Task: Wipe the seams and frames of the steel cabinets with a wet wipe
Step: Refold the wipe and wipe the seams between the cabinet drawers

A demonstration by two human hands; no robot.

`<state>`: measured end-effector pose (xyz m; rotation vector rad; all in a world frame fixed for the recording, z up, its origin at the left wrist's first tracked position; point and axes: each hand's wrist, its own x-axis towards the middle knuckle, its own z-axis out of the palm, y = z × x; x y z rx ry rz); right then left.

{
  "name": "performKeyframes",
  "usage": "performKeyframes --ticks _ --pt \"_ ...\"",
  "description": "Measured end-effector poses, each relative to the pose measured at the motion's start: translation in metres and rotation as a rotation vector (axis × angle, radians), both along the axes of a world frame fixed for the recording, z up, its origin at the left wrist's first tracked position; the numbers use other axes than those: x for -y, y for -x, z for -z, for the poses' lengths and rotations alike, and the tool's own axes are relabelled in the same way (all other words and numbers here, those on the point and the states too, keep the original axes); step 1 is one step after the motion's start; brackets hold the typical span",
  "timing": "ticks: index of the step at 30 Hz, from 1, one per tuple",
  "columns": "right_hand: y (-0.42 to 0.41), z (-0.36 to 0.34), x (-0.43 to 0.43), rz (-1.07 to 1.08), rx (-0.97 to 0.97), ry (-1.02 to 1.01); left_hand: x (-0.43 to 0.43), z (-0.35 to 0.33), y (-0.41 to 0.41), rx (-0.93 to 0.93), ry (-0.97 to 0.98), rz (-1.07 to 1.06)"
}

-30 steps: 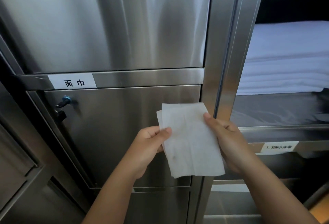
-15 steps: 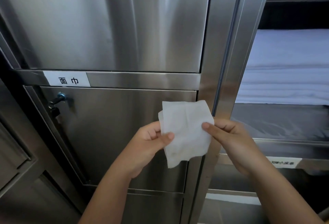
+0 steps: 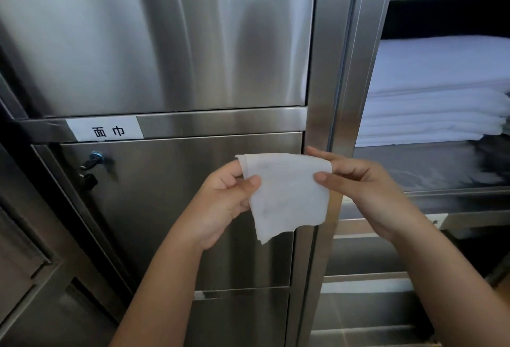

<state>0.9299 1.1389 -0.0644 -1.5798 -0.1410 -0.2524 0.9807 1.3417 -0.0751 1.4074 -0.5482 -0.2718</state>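
Since a second ago the wipe [image 3: 287, 195] has been folded down from a taller sheet into a shorter, doubled piece, with its folded edge now along the top. There is one wipe, white, with faint grey marks on it. It is held in the air in front of the lower cabinet door [image 3: 165, 208] and does not touch the steel. Two hands hold it. The left hand [image 3: 223, 197] pinches the upper left corner between the thumb and curled fingers. The right hand [image 3: 367, 189] pinches the upper right corner, thumb in front and fingers stretched behind the sheet. The bottom edge hangs loose and uneven. Behind the wipe, one upright frame post [image 3: 323, 70] runs the full height, and one flat rail [image 3: 220, 123] crosses between the upper door [image 3: 165, 37] and the lower one. The rail carries one white label [image 3: 103, 131] with two printed characters. Below it sits one lock [image 3: 96, 157] with a key in it. To the right, an open shelf [image 3: 414, 164] holds one stack of folded white linen [image 3: 436, 98].
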Motion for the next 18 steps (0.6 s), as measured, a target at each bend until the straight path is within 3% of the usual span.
performKeyframes --ticks 5,9,13,18 --pt "0.004 0.001 -0.007 0.041 0.097 -0.094 -0.008 -0.007 0.003 0.013 0.052 0.066" --pt "0.011 0.003 -0.012 0.081 0.15 -0.071 -0.016 -0.012 0.006 0.128 -0.07 0.091" --pt "0.02 0.006 -0.019 0.118 0.119 -0.025 -0.021 -0.013 0.01 0.169 -0.147 0.12" --pt "0.029 0.014 -0.03 0.253 0.016 -0.145 -0.025 -0.014 0.02 0.094 -0.088 0.132"
